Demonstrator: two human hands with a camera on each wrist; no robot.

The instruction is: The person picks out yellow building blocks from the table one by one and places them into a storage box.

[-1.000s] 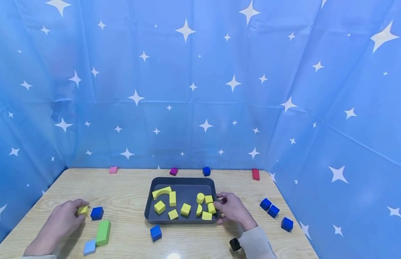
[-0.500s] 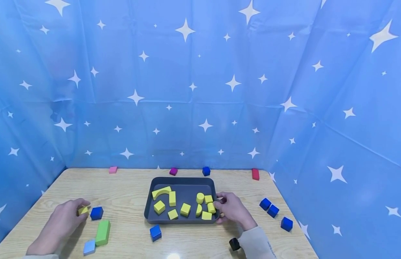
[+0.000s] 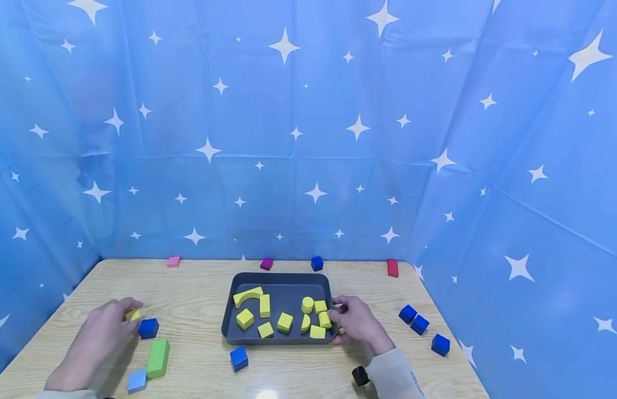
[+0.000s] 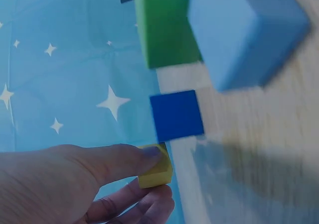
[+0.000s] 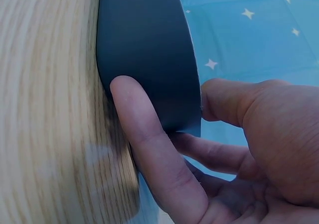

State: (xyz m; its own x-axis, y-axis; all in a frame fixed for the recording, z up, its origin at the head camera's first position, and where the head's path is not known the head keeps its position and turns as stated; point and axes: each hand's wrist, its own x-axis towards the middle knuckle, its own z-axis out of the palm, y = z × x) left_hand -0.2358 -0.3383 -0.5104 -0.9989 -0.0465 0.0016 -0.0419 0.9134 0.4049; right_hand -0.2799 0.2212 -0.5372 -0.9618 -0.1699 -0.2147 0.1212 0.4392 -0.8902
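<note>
My left hand pinches a small yellow block between thumb and fingers at the table's left side. Right beside it is a blue cube; a green rectangular block and a light blue block lie nearer the front. My right hand holds the right end of a dark grey tray, thumb at the rim and a finger along its outer wall. Inside the tray are several yellow blocks, among them an arch and a cylinder.
A blue cube lies in front of the tray. Along the back edge are a pink block, a magenta block, a blue block and a red block. Several blue cubes sit at right. A starry blue curtain hangs behind.
My left hand has shifted slightly up and to the right in the head view, with the yellow block in its fingers. The right hand and the tray have stayed in place.
</note>
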